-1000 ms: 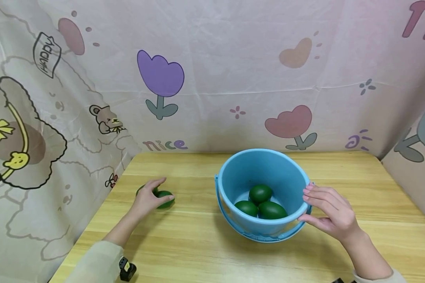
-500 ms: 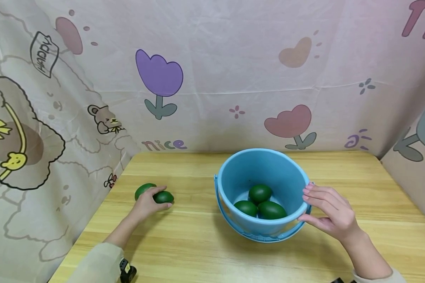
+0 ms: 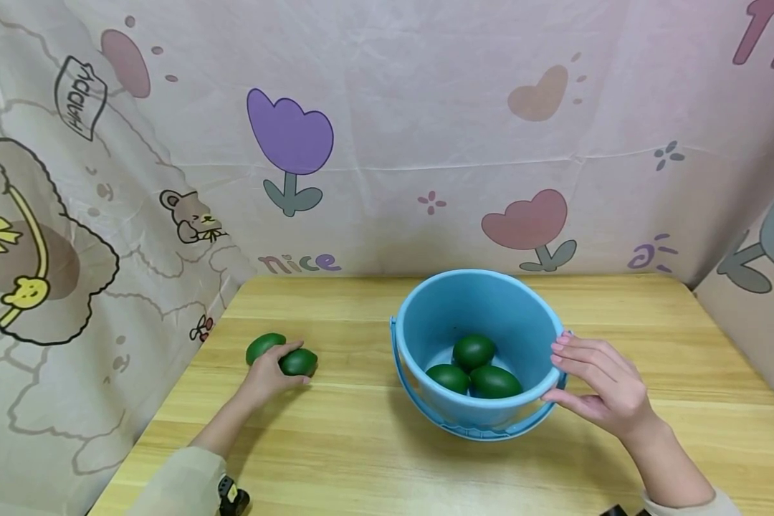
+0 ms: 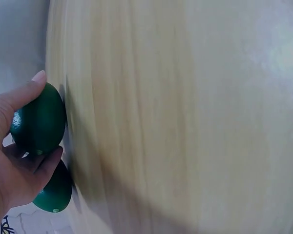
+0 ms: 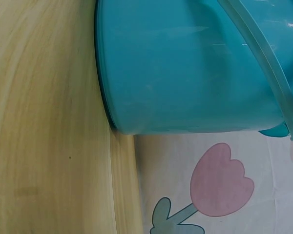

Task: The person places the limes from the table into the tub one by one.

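Note:
On the left of the table my left hand (image 3: pixel 269 374) curls its thumb and fingers round a smooth, dark green oval fruit (image 3: pixel 299 362). The left wrist view shows the thumb over one side of this fruit (image 4: pixel 41 119) and fingers along the other. A second green fruit (image 3: pixel 264 347) lies right beside it, partly behind the hand. My right hand (image 3: pixel 598 387) grips the right rim of a light blue bucket (image 3: pixel 471 283), thumb at the near side and fingers on the edge. Inside, three more green fruits (image 3: pixel 474 351) rest on the bottom.
The bucket's handle (image 3: pixel 403 383) hangs down along its near side. The wooden table (image 3: pixel 335 451) ends at a printed cloth backdrop (image 3: pixel 387 129) at the back and left. A small black device (image 3: pixel 232 496) sits at the left sleeve.
My left hand has drawn back slightly toward me, uncovering more of both fruits, and now holds the right-hand one. The right hand and bucket have stayed in place.

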`<state>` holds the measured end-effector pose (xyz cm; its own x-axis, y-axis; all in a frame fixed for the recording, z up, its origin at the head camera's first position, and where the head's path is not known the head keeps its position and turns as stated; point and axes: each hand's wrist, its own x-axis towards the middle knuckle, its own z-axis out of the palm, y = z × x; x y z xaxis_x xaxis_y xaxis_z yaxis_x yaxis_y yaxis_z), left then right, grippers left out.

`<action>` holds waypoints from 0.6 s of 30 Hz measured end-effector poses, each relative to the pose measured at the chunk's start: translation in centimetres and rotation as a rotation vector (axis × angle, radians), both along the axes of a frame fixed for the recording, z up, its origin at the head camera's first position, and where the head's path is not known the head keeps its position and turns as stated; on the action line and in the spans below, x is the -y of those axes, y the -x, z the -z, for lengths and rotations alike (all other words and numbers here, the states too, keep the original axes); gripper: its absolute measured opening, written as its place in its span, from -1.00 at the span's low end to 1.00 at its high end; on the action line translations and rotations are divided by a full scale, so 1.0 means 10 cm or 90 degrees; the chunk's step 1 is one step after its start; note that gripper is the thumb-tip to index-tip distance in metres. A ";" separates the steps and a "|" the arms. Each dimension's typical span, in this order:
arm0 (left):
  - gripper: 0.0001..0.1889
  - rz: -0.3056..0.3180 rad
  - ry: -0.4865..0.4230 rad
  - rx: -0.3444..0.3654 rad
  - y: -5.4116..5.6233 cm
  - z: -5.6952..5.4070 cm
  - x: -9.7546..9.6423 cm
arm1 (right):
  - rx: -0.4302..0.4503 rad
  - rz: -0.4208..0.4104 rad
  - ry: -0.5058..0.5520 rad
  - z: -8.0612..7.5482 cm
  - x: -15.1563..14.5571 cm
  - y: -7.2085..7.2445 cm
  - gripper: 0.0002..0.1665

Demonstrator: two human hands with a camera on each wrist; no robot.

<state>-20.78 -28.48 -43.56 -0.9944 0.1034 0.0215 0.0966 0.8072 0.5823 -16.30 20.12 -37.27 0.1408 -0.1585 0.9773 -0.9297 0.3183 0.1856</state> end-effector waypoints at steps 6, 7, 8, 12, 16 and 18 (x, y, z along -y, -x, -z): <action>-0.18 -0.013 -0.010 0.019 -0.01 0.02 -0.02 | 0.003 0.001 -0.001 0.01 0.00 0.00 -0.45; -0.18 -0.015 -0.011 0.019 -0.01 0.03 -0.02 | 0.003 0.001 -0.001 0.02 0.00 0.00 -0.45; -0.19 -0.016 -0.013 0.020 -0.01 0.03 -0.02 | 0.003 0.001 -0.001 0.02 -0.01 0.00 -0.45; -0.20 -0.019 -0.020 0.019 -0.01 0.03 -0.03 | 0.005 0.001 0.000 0.02 -0.01 0.00 -0.44; -0.21 -0.018 -0.023 0.014 -0.01 0.03 -0.02 | 0.007 0.002 0.001 0.02 0.00 0.00 -0.44; -0.21 -0.016 -0.023 0.012 -0.01 0.04 -0.02 | 0.006 0.001 0.001 0.02 0.00 0.00 -0.44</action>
